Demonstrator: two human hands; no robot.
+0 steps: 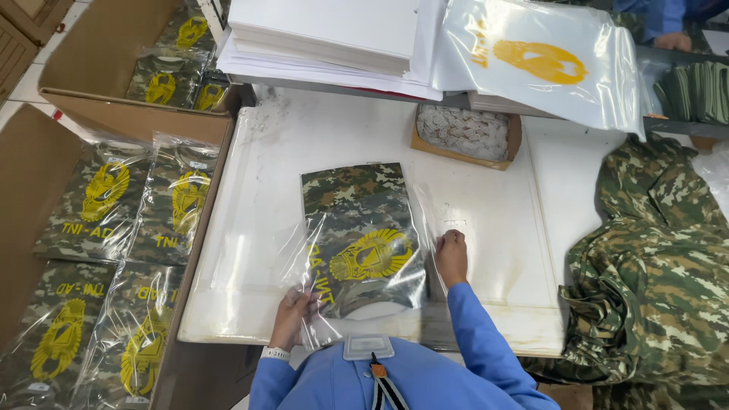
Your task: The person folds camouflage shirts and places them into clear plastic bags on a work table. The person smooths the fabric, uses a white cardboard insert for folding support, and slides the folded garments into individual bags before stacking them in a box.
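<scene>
The left hand's (292, 315) fingertips vanish beneath the clear bag's (364, 243) glare; the pile of camouflage cloth (653, 266) runs off the right and bottom edges; a co-worker's hand (674, 41) is cropped at top; the small box's (465, 135) pale contents stay indistinct.

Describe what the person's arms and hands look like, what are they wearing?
Both arms are covered by long, plain blue sleeves reaching the wrists. The left hand is bare, with a white band, perhaps a watch, at its wrist. The right hand is bare too, with no glove or band visible. The sleeves match the blue top, where a striped lanyard hangs at the chest.
</scene>
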